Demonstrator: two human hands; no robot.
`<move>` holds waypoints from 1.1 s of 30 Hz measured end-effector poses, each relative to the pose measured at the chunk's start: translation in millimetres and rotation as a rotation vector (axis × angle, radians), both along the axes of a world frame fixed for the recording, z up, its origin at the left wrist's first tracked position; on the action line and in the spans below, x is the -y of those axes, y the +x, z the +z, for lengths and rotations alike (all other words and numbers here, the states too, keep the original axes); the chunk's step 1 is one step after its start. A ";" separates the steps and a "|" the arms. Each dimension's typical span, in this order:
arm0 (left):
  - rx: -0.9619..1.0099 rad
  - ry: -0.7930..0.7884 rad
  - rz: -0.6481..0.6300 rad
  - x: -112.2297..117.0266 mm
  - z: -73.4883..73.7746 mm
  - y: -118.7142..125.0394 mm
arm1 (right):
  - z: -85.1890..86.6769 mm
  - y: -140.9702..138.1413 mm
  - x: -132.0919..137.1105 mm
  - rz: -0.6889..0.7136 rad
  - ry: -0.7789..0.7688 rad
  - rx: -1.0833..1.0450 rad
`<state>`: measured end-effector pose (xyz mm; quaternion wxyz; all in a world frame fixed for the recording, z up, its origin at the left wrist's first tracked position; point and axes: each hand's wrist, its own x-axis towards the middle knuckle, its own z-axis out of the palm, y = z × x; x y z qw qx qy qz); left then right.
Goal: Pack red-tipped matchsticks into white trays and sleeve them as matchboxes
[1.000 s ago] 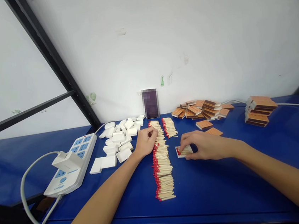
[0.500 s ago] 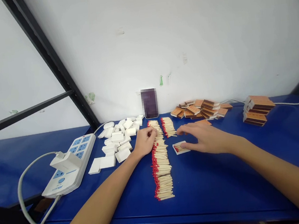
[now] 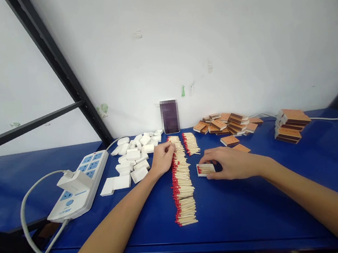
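Gripping a small white tray across its width, the right hand has its thumb at the near edge and its fingers, bent and parted only by the tray, at the far edge. Red-tipped matches lie inside the tray, which sits on a blue table. The left hand curls at the long row of matches; how nearly its fingertips meet, and whether they hold a match, cannot be told. Just right of that row's far end is a shorter row of matches. Beyond the right hand lie orange matchbox covers in a heap, with a stack of covers farther right. Left of the rows are jumbled white trays, then a power strip.
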<state>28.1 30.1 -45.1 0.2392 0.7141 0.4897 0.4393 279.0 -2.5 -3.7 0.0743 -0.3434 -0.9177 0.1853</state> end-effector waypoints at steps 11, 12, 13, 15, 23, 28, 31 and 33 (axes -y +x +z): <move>0.005 -0.001 -0.009 0.5 -0.1 0.7 | -9.6 19.5 -30.9 -0.212 0.062 -0.305; 0.007 -0.005 -0.008 0.4 0.1 0.7 | -15.7 17.6 -35.7 -0.273 0.102 -0.336; 0.009 -0.008 -0.006 0.3 0.2 0.6 | -22.0 14.8 -39.9 -0.312 0.118 -0.339; 0.012 -0.014 -0.002 0.1 0.5 0.6 | -33.2 7.5 -45.9 -0.330 0.132 -0.298; 0.047 -0.018 0.006 0.1 0.6 0.7 | -38.8 -11.1 -47.1 -0.167 0.245 -0.162; 0.062 -0.039 0.007 -1.7 0.0 -0.2 | -36.0 -5.7 -48.2 -0.093 0.317 -0.059; 0.065 -0.046 0.007 -1.9 -0.3 -0.3 | -35.2 -1.6 -49.7 -0.070 0.380 0.011; 0.061 -0.042 0.008 -0.5 0.5 -0.5 | -35.3 -0.8 -50.1 -0.054 0.410 0.048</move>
